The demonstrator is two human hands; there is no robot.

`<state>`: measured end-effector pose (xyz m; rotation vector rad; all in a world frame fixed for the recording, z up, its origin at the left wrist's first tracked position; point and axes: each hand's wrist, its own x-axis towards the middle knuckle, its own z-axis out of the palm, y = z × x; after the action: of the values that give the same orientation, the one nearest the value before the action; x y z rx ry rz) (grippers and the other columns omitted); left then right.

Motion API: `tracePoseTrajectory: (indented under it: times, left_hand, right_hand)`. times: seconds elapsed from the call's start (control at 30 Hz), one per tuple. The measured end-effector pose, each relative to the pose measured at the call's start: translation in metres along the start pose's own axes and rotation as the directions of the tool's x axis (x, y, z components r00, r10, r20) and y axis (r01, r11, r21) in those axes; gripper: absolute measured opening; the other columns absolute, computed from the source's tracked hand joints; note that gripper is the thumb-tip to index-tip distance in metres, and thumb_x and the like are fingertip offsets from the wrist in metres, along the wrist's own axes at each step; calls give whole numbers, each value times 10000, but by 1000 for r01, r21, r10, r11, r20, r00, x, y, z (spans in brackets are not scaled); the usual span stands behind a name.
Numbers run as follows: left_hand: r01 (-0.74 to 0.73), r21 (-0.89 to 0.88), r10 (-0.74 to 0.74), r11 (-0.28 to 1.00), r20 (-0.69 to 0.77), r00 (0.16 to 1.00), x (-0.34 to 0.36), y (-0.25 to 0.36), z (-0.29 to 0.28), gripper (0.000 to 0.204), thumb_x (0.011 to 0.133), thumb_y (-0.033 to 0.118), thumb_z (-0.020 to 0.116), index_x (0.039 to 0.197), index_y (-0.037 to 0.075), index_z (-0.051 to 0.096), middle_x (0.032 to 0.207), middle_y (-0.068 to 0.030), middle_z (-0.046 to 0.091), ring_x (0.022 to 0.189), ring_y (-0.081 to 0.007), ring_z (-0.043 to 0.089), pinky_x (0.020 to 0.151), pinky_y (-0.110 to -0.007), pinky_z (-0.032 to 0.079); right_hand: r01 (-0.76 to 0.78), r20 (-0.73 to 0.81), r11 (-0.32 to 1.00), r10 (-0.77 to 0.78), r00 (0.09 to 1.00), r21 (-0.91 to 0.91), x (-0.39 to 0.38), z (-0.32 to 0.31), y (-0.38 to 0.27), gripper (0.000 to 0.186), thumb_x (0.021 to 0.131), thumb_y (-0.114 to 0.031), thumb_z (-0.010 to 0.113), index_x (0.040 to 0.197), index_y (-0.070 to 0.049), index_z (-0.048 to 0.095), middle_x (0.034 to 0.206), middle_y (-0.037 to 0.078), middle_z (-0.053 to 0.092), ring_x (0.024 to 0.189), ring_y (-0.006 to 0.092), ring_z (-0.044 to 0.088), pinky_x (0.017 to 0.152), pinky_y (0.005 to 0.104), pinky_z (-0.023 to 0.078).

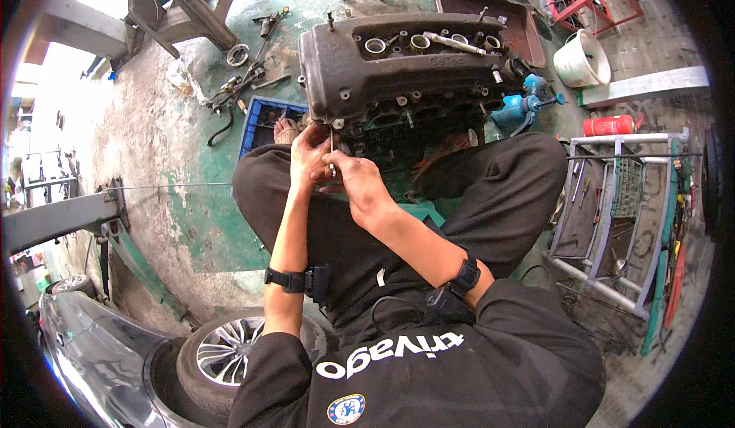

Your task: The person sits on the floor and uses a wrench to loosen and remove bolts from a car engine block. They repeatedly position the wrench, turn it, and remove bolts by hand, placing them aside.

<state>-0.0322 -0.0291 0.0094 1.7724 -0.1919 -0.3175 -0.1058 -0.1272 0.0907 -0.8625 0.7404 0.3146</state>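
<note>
In front of me stands a dark, greasy car engine (398, 83), its valve cover on top with round openings in it. My right hand (358, 181) is closed, its fingers pinching a thin silver metal tool (332, 166) that points at the engine's near left corner; its exact kind is too small to tell. Right beside it, my left hand (309, 156) reaches up against the same corner with curled fingers. Whatever the left fingers grip is hidden by the hand and the engine edge. A light-coloured metal rod (455, 43) lies across the valve cover.
A blue crate (256, 124) sits left of the engine, with loose metal parts (237, 83) beyond it. To the right are a blue jack-like tool (524, 106), a white bucket (582, 59), a red extinguisher-like cylinder (609, 125) and a metal rack (612, 221). A wheel (230, 351) lies behind left.
</note>
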Motion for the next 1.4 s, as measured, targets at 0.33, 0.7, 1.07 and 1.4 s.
tracePoseTrajectory:
  times: [0.33, 0.7, 1.07, 1.4]
  left_hand:
    - [126, -468, -197, 875, -106, 975, -10, -25, 7, 274, 827, 65, 531, 1100, 39, 523, 1014, -52, 578, 848, -94, 534, 753, -222, 436]
    - [156, 2, -156, 988, -22, 987, -8, 13, 1, 221, 792, 32, 530, 974, -56, 620, 861, -106, 658, 787, -149, 627, 699, -254, 490]
    - [116, -73, -120, 991, -55, 991, -8, 10, 3, 284, 782, 74, 614, 1019, -80, 590, 950, -96, 627, 845, -139, 585, 774, -247, 450]
    - [80, -5, -80, 997, -18, 997, -8, 17, 2, 259, 800, 69, 571, 1017, -72, 589, 906, -98, 648, 817, -119, 585, 750, -247, 457]
  right_hand:
    - [-345, 278, 866, 253, 927, 361, -12, 59, 1, 302, 903, -337, 456, 703, -113, 491, 683, 71, 602, 662, 235, 618, 590, 352, 473]
    - [-354, 328, 916, 398, 857, -186, 2, -27, 36, 258, 822, -255, 454, 608, -114, 429, 522, -17, 367, 413, 100, 297, 386, 254, 244]
    - [669, 630, 43, -296, 718, -742, 73, -89, 128, 241, 829, -162, 419, 905, 23, 553, 820, 255, 562, 757, 419, 553, 671, 485, 453]
    - [246, 130, 383, -304, 944, -890, 95, -79, 120, 334, 910, -272, 395, 897, 40, 515, 898, 273, 578, 883, 442, 536, 747, 498, 412]
